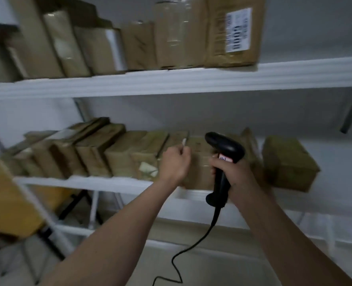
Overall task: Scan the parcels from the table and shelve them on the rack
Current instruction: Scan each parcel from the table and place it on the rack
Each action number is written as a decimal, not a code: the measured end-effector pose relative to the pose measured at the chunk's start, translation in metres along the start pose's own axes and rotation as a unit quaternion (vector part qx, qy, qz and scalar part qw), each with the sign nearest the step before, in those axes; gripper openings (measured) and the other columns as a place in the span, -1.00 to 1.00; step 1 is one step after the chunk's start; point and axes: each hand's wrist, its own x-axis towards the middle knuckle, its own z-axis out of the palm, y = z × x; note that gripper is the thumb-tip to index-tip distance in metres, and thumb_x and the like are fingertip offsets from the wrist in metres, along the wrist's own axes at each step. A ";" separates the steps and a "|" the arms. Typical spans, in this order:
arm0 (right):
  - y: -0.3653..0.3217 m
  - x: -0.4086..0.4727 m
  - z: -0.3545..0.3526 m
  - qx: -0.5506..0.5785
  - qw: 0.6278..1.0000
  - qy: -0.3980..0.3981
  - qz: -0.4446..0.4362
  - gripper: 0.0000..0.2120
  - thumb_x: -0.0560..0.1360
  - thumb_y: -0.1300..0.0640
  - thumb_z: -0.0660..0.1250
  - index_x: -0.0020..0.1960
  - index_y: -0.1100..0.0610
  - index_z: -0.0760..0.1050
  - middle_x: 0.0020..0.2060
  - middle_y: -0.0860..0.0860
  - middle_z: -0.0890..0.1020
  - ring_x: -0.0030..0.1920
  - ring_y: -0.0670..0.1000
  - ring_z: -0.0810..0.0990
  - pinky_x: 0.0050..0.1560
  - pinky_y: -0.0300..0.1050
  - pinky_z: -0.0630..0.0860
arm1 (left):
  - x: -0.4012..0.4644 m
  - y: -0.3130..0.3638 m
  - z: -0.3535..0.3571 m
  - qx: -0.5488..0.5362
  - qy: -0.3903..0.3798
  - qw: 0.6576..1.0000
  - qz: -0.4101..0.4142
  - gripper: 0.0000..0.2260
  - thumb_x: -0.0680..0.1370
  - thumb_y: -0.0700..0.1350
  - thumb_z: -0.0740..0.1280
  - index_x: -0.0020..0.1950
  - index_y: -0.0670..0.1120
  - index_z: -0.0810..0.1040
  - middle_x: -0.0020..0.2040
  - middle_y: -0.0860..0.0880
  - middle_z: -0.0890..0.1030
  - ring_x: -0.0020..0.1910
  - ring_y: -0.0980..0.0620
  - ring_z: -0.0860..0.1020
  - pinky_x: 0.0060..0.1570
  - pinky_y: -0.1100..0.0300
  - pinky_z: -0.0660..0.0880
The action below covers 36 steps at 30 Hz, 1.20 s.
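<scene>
**Head view: rack, parcels, scanner**

Head view. A white rack (191,81) stands against a pale wall. Brown parcels (113,153) stand in rows on its upper and middle shelves. The right hand (232,176) curls its grip round the black scanner (222,162); the cable hangs below. The left hand (176,164) is curled at the parcel row; what it pinches cannot be told. Motion blur obscures the parcel labels.
</scene>
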 end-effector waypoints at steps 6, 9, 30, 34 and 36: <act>0.067 -0.044 0.133 -0.041 0.993 -0.113 0.023 -0.91 0.43 0.35 0.43 -0.11 0.22 0.57 -0.43 0.06 0.55 -0.43 -0.01 0.51 -0.31 -0.14 0.48 | -0.043 -0.101 -0.161 0.028 0.061 0.991 -0.113 -0.63 0.55 -0.14 0.20 -0.44 -0.07 0.21 -0.50 0.01 0.24 -0.48 0.04 0.21 -0.40 0.13 0.17; 0.103 -0.075 0.194 -0.074 0.984 -0.158 0.033 -0.92 0.44 0.35 0.42 -0.13 0.21 0.57 -0.43 0.05 0.55 -0.41 -0.01 0.51 -0.30 -0.15 0.48 | -0.074 -0.154 -0.242 0.053 0.087 0.980 -0.171 -0.68 0.56 -0.10 0.21 -0.39 -0.10 0.29 -0.46 -0.05 0.31 -0.44 0.01 0.27 -0.38 0.15 0.21; 0.266 -0.217 0.489 -0.165 0.947 -0.253 0.110 -0.79 0.42 0.28 0.45 0.04 0.27 0.58 -0.31 0.11 0.60 -0.33 -0.01 0.56 -0.16 -0.11 0.56 | -0.235 -0.356 -0.551 0.103 0.158 0.915 -0.355 -0.91 0.57 -0.13 0.29 -0.10 -0.05 0.57 -0.10 -0.06 0.62 -0.13 -0.01 0.55 0.03 0.03 0.57; 0.287 -0.214 0.541 -0.147 0.942 -0.281 0.110 -0.83 0.40 0.30 0.45 -0.01 0.25 0.57 -0.39 0.06 0.58 -0.35 -0.01 0.55 -0.21 -0.12 0.54 | -0.226 -0.381 -0.590 0.099 0.193 0.910 -0.354 -0.93 0.55 -0.15 0.29 -0.07 -0.06 0.57 -0.09 -0.06 0.62 -0.15 0.01 0.55 0.00 0.05 0.57; 0.298 -0.207 0.567 -0.144 0.939 -0.291 0.110 -0.85 0.40 0.31 0.45 -0.05 0.24 0.57 -0.42 0.05 0.57 -0.37 0.00 0.55 -0.21 -0.10 0.52 | -0.216 -0.396 -0.607 0.102 0.197 0.907 -0.357 -0.91 0.55 -0.18 0.28 -0.08 -0.05 0.57 -0.13 -0.03 0.60 -0.16 0.02 0.53 -0.06 0.09 0.55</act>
